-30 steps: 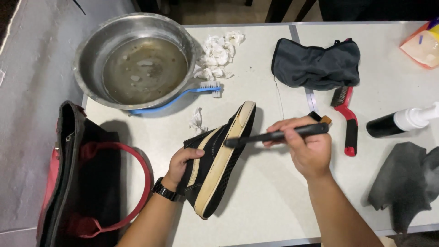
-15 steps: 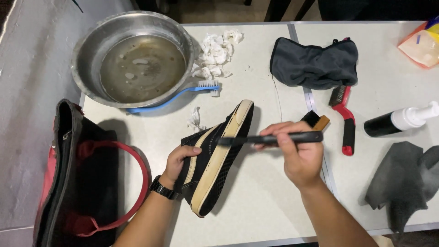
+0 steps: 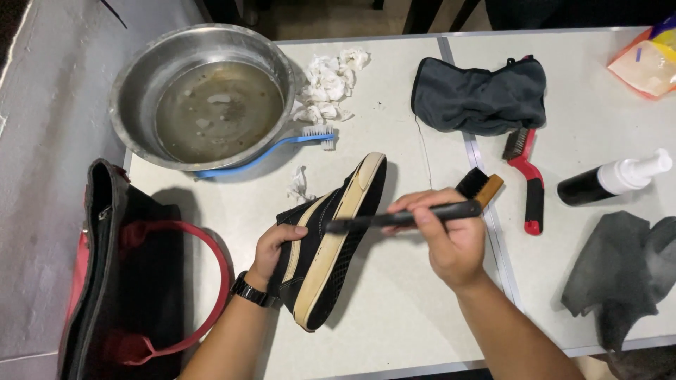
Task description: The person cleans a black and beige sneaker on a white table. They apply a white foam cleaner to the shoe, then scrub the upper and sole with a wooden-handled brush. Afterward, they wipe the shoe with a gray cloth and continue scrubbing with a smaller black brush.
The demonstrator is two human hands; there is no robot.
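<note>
My left hand [image 3: 276, 248] grips a black sneaker [image 3: 331, 243] with a cream sole, held on its side over the table, toe pointing away from me. My right hand [image 3: 451, 236] holds a thin black brush [image 3: 394, 219] by its handle, the head end lying across the shoe's sole edge. A watch sits on my left wrist.
A metal basin [image 3: 204, 95] of murky water stands at the back left, a blue toothbrush [image 3: 282, 144] beside it, crumpled tissues [image 3: 327, 84] behind. A dark pouch [image 3: 482, 95], red-handled wire brush [image 3: 527, 183], wooden brush [image 3: 482, 186], spray bottle [image 3: 609, 183] and grey cloth [image 3: 623, 271] lie right. A black-and-red bag [image 3: 134, 281] sits left.
My right hand has shifted the black brush slightly along the sole edge. My left hand keeps the shoe in nearly the same place.
</note>
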